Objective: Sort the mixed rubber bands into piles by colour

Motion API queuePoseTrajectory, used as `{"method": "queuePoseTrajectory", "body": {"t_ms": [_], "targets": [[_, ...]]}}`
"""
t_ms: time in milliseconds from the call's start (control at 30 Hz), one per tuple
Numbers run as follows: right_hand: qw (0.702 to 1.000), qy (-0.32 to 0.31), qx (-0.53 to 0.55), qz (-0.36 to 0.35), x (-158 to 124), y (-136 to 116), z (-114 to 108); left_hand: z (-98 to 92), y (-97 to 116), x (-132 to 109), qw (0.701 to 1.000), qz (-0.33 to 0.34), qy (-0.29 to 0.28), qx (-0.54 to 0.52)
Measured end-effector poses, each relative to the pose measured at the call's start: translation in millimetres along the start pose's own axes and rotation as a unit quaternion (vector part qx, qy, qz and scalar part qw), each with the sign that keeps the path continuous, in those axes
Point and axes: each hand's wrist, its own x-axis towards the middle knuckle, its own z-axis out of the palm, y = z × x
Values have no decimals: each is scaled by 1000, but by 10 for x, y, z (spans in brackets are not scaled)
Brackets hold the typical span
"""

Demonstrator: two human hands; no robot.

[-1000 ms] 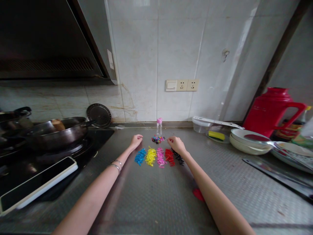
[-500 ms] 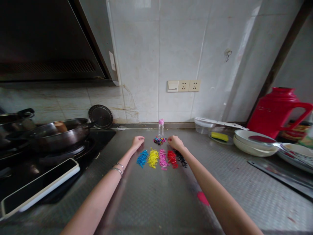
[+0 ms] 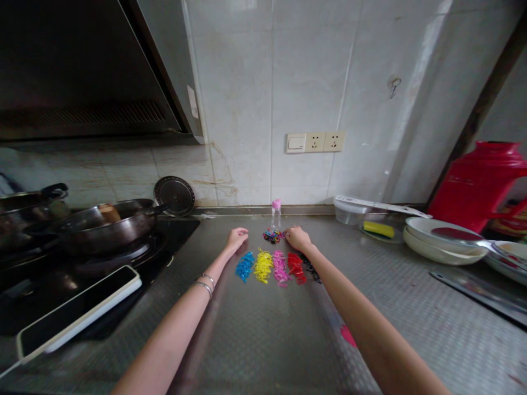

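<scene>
Small piles of tiny coloured pieces lie in a row on the steel counter: blue (image 3: 245,266), yellow (image 3: 263,265), pink (image 3: 280,266), red (image 3: 297,267) and black (image 3: 313,271). Behind them sits a mixed-colour heap (image 3: 273,236) in front of a small clear bottle with a pink cap (image 3: 276,213). My right hand (image 3: 297,238) rests at the right edge of the mixed heap with fingers curled into it. My left hand (image 3: 237,238) lies on the counter left of the heap, fingers loosely curled, with bracelets on its wrist.
A wok (image 3: 101,225) and a pot sit on the black hob at left, with a phone (image 3: 78,314) lying at its front edge. At right stand a red jug (image 3: 480,184), white bowls (image 3: 440,244), a sponge (image 3: 379,229) and a clear container (image 3: 349,209).
My right hand has slid left to the edge of the mixed heap. The camera view has shifted slightly, so everything sits a little further right.
</scene>
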Motion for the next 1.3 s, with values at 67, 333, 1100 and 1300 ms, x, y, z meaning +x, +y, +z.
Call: {"method": "queuePoseTrajectory", "body": {"t_ms": [67, 333, 1100, 1300], "targets": [[1000, -4, -15, -6, 17, -24, -11, 2, 0, 0, 1000, -4, 0, 2], [999, 3, -50, -18, 65, -54, -4, 4, -20, 17, 1000, -10, -1, 16], [995, -12, 87, -50, -246, 426, -250, -6, -5, 0, 1000, -4, 4, -1], [992, -15, 98, -80, -472, 496, -282, 16, -71, 36, 1000, 5, 3, 2]]}}
